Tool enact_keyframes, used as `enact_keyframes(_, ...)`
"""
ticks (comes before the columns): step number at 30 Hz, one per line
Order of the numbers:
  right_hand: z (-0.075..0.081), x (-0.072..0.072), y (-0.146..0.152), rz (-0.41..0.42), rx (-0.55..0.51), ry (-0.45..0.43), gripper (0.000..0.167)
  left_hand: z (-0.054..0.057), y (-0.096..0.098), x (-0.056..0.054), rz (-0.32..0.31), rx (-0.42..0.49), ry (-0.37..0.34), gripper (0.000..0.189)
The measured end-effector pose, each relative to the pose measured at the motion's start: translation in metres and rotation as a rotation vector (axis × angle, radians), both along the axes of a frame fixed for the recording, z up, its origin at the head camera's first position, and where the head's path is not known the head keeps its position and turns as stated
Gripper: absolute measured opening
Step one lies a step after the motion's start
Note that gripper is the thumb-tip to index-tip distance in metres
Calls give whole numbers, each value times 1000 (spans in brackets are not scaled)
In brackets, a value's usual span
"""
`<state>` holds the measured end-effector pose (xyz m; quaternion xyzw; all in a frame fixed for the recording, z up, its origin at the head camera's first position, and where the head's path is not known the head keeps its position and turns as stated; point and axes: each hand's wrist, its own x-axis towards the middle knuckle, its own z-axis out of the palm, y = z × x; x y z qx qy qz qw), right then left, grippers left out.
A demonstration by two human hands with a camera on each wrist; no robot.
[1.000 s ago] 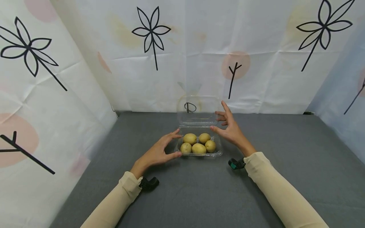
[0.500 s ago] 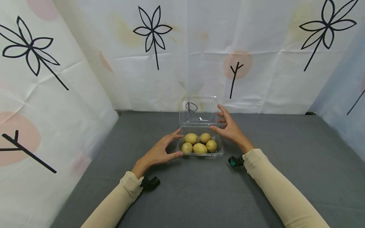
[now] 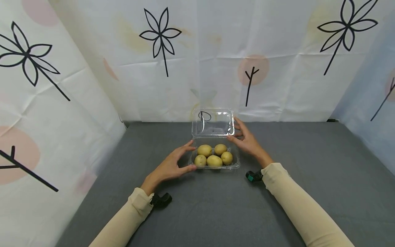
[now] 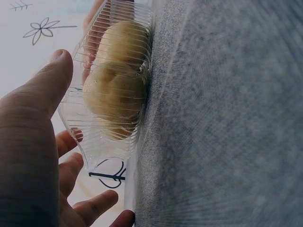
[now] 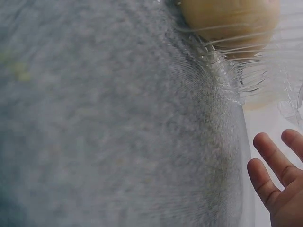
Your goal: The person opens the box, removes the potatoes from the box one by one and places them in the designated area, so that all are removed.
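White flower-printed cloth walls [image 3: 210, 68] border a grey fabric tabletop [image 3: 210, 206]; left hand [image 3: 171, 163] and right hand [image 3: 250, 142], spread wide, flank a clear rectangular plastic box [image 3: 216, 167].

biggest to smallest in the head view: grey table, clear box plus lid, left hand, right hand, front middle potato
1. Grey table
2. Clear box plus lid
3. Left hand and right hand: too alike to rank
4. Front middle potato
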<state>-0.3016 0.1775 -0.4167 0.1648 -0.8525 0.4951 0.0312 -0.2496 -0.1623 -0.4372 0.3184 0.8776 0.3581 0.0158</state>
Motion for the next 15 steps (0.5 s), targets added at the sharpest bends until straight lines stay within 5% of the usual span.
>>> enact_keyframes(15,1,24,11,-45,-18,108,76,0,-1,0,8,0,-7,70)
